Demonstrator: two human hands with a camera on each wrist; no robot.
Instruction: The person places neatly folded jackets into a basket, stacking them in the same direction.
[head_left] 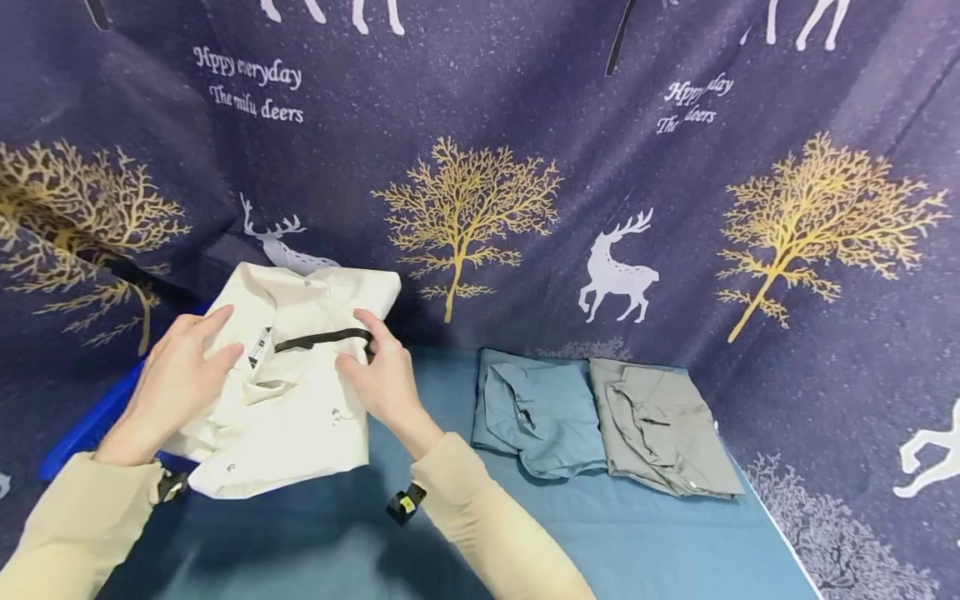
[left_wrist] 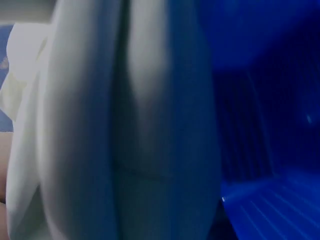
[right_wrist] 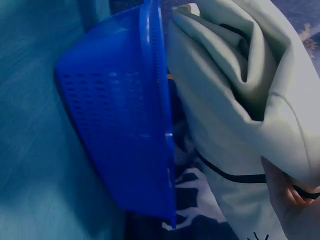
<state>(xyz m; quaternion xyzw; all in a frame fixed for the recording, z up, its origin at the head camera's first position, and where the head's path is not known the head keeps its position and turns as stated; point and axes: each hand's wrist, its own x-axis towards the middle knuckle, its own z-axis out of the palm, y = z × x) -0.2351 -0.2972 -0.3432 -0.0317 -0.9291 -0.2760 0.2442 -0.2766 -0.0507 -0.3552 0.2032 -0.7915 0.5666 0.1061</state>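
A folded white garment [head_left: 300, 442] with a black cord [head_left: 322, 337] across it is held up between both hands, over a blue plastic basket [head_left: 93, 425]. My left hand [head_left: 176, 379] grips its left side, thumb and a finger on the upper face. On the right side, my right hand [head_left: 386, 383] pinches the cloth by the end of the cord. Loose folds of the garment [right_wrist: 225, 100] hang beside the basket wall [right_wrist: 110, 120] in the right wrist view. The left wrist view shows the garment [left_wrist: 85, 130] close up, with the ribbed basket interior [left_wrist: 280, 110] alongside.
A folded teal garment [head_left: 547, 417] and a folded grey garment [head_left: 671, 425] lie side by side on the blue-covered table [head_left: 637, 542], to the right. Behind the table hangs a dark blue cloth [head_left: 517, 108] printed with deer and trees.
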